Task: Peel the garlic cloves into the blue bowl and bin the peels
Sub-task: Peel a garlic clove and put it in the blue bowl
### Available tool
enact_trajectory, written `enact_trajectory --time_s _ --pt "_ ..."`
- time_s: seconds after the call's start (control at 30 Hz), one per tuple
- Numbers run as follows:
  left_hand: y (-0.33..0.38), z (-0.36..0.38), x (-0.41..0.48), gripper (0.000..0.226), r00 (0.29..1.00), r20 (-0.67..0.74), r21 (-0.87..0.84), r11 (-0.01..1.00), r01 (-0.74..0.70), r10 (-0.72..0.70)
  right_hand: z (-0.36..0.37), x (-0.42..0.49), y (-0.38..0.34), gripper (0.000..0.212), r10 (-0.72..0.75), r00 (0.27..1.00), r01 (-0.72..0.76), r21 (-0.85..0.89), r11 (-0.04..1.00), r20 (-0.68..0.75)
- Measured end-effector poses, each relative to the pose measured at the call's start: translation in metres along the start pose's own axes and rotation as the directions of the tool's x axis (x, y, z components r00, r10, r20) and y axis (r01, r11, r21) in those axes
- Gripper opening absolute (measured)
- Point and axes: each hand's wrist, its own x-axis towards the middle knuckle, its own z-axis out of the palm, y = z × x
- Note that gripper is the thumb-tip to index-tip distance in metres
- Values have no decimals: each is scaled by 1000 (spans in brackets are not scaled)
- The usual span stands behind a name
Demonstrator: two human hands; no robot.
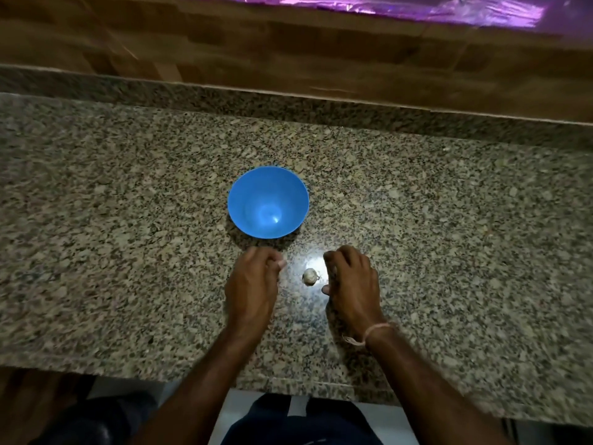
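A small white garlic bulb (310, 277) lies on the speckled granite counter (128, 252), in a bright patch of light. Behind it and slightly left stands the blue bowl (268, 202), upright with nothing inside. My left hand (253, 289) hovers just left of the garlic with loosely curled fingers and holds nothing. To the garlic's right is my right hand (351, 284), fingers curved toward the bulb, a small gap between them. A thread band circles that wrist.
A wooden wall panel (288, 53) rises behind the counter's raised back edge. Purple foil (417, 9) runs along the top. The counter's front edge (288, 385) is near my body, with floor and dark clothing below it. No bin is in view.
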Motion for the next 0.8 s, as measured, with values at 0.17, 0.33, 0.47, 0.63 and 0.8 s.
enact_trajectory --time_s 0.17,0.33,0.47,0.63,0.8 --pt "3 -8 72 4 997 -71 170 985 -10 23 5 1 0 65 25 999 -25 23 999 -25" --pt "-4 -3 99 10 1000 6 296 955 -7 5 5 0 3 67 -5 999 7 42 999 -50" --pt "11 -14 79 8 984 -134 324 944 -65 114 3 4 10 68 -31 999 32 61 998 -20" --pt "30 29 -6 23 975 137 55 981 -186 177 11 -2 23 56 -76 996 85 326 942 -39" --pt "19 70 -12 20 986 165 -38 999 0 6 16 -7 33 41 -95 993 115 529 841 -65"
